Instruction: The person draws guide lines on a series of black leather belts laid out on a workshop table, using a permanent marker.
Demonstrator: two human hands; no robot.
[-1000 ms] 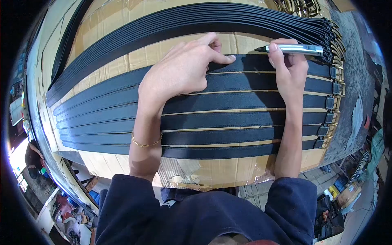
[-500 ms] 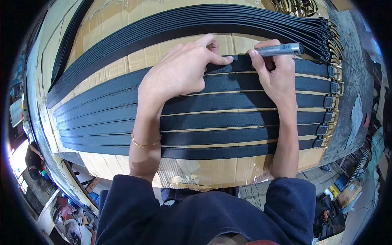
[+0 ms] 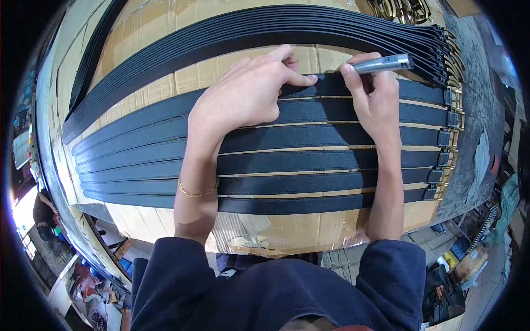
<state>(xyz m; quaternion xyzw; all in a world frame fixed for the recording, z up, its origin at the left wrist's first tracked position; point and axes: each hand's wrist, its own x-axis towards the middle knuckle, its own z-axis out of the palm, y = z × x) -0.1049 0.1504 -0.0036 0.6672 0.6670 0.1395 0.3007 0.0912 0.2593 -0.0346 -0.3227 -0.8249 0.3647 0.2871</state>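
Note:
My right hand [image 3: 376, 91] is closed around a silver-grey marker pen [image 3: 383, 64], tilted with its dark end up to the right. The writing tip is hidden by my fingers, at the upper edge of the top black belt [image 3: 422, 92]. My left hand [image 3: 243, 91] rests on that same belt, thumb stretched along it towards the pen, index finger reaching past its far edge; the other fingers are partly hidden. Several more black belts [image 3: 298, 162] lie side by side below, with buckles [image 3: 445, 138] at their right ends.
Beyond my hands curves a stack of black belts [image 3: 232, 36], with buckles fanned at its right end. More metal buckles [image 3: 400, 10] lie at the back. Cardboard [image 3: 309, 226] covers the table. On the floor at right stand a box [image 3: 472, 262] and other clutter; a person [image 3: 45, 215] is far left.
The marker pen has shifted slightly to the right and tilted up a little more at its dark end. My left thumb has slid slightly rightward along the belt.

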